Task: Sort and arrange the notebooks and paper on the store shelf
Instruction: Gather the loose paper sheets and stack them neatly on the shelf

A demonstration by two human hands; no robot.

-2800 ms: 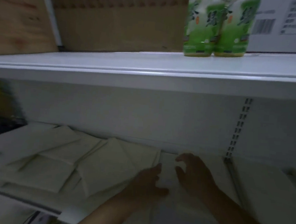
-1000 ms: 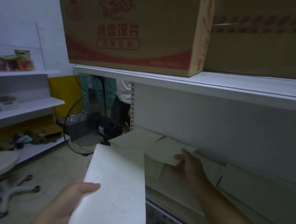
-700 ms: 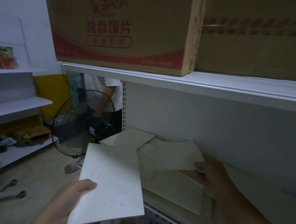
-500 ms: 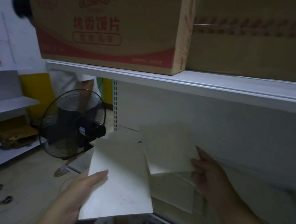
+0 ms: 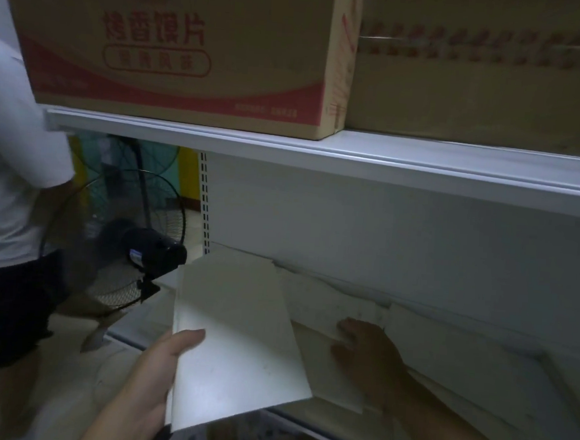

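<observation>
My left hand (image 5: 154, 375) grips a small stack of white notebooks (image 5: 235, 346) by its left edge, thumb on top, holding it tilted in front of the lower shelf. My right hand (image 5: 368, 352) rests on pale sheets of paper (image 5: 330, 305) lying on that shelf, fingertips on the edge of one sheet. Whether the fingers pinch the sheet is unclear in the dim light. More pale notebooks (image 5: 461, 355) lie flat along the shelf to the right.
The white upper shelf (image 5: 355, 155) carries a red-and-brown cardboard box (image 5: 177, 47) and a plain brown box (image 5: 480, 78). A black standing fan (image 5: 132, 250) stands left of the shelf end. A person in a white shirt (image 5: 7, 172) stands at the far left.
The sheet my right hand had lifted now lies down on the shelf, with the hand on it. The left hand's stack moved closer to the shelf. A person walked in at the left.
</observation>
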